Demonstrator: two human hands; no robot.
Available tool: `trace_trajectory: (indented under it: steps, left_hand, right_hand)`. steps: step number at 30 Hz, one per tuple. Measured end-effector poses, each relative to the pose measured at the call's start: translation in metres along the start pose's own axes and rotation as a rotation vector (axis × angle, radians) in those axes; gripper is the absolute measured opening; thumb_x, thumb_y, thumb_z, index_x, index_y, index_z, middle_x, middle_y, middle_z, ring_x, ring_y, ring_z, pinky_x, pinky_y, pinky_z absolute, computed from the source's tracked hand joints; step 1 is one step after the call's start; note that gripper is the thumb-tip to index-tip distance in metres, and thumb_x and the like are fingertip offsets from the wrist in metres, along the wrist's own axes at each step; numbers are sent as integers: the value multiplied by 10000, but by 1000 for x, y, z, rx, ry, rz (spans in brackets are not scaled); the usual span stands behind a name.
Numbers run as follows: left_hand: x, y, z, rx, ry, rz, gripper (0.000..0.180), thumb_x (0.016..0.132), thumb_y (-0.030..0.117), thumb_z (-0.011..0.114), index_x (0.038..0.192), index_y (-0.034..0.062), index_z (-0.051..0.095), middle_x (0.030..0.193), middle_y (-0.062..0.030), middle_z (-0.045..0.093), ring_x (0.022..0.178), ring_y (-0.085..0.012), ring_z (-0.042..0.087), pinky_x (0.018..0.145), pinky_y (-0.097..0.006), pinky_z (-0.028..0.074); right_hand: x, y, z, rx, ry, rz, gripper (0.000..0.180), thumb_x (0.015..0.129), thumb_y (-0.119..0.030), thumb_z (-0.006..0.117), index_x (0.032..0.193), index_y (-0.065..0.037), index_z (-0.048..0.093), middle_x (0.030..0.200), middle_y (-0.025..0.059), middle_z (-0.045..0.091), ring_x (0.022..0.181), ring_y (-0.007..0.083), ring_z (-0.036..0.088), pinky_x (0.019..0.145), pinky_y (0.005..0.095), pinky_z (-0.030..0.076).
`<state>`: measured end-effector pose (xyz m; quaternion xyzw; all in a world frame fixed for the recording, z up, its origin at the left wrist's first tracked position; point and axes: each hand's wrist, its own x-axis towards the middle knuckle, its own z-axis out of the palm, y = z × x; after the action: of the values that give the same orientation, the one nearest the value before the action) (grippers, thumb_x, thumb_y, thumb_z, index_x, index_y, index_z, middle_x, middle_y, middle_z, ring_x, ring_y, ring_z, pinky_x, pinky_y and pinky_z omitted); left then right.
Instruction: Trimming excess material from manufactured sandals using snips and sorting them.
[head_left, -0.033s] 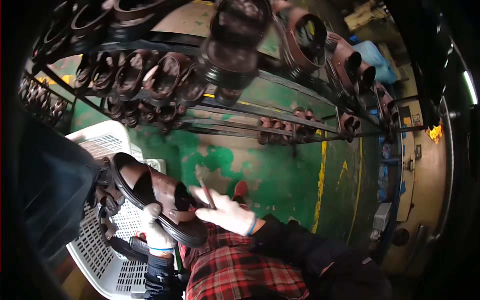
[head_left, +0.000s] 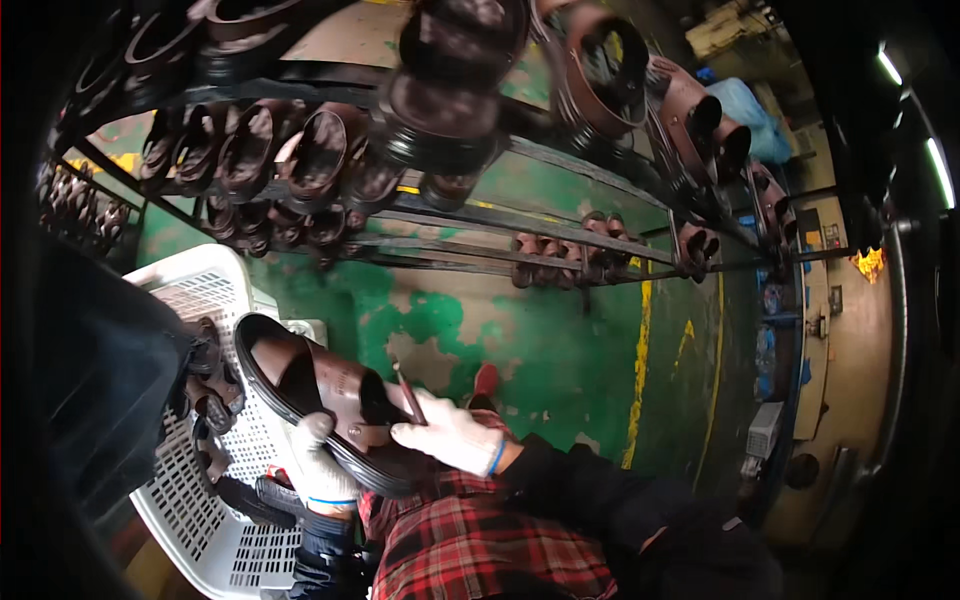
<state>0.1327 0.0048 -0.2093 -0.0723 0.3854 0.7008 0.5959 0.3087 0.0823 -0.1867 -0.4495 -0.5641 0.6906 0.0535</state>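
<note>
Brown sandal [head_left: 320, 385] over our lap, above white basket [head_left: 215, 290]: left hand [head_left: 322, 462] grips its sole, right hand [head_left: 450, 435] pinches a thin tool [head_left: 408, 390] at the strap. We'd keep it steady, strokes short. Racks [head_left: 520, 225] w/ sandals beyond.

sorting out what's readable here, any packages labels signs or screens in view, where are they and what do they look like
No clear package, label or screen shows.
Small boxy panels: on the right wall, pale grey, too blurred to tell if signs.
White plastic crate: lower left, perforated, unlabelled.
Brown sandal: held by the left hand, with the right hand touching it and holding a thin tool; no tag visible.
</note>
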Motion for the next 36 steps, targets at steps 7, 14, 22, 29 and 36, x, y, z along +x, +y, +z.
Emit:
trace_trajectory:
  steps: [7, 14, 22, 29, 36]
  left_hand:
    - [60, -234, 10, -178, -3, -484, 564, 870, 263, 633, 1351, -13, 532, 1238, -189, 647, 1087, -309, 655, 961, -411, 545]
    - [169, -410, 70, 968, -155, -156, 604, 1013, 285, 593, 1510, 1, 401, 1406, -203, 577, 1282, -320, 568, 1078, -360, 428]
    - [45, -253, -43, 823, 44, -10, 567, 935, 97, 656, 1446, -65, 470, 1355, -212, 615, 1265, -259, 591, 1076, -361, 458]
    - [-96, -13, -155, 866, 1184, 548, 360, 962, 108, 571, 1283, -41, 631, 1203, -150, 680, 1120, -224, 640, 996, -365, 493]
    - [-125, 65, -439, 1156, 1002, -680, 564, 800, 445, 713, 1177, 26, 692, 1135, -182, 717, 1082, -326, 674, 939, -402, 517]
  right_hand:
    - [-23, 225, -128, 924, 156, 394, 386, 909, -56, 669, 1279, 5, 579, 1218, 100, 637, 1065, 208, 657, 980, 377, 529]
    - [80, 358, -369, 706, 745, -98, 456, 885, -10, 591, 1337, -41, 549, 1231, 78, 640, 1043, 247, 644, 933, 443, 543]
    - [119, 388, -427, -259, 831, -123, 567, 930, -66, 625, 1474, -38, 469, 1351, 85, 575, 1182, 221, 560, 1052, 379, 433]
    - [95, 152, -140, -207, 191, -286, 273, 850, -102, 668, 1078, 34, 732, 1183, 129, 637, 1150, 237, 572, 1038, 417, 429]
    - [213, 10, 170, -622, -226, -641, 433, 885, -282, 707, 1174, 39, 698, 1256, 175, 570, 1220, 349, 543, 1082, 498, 414]
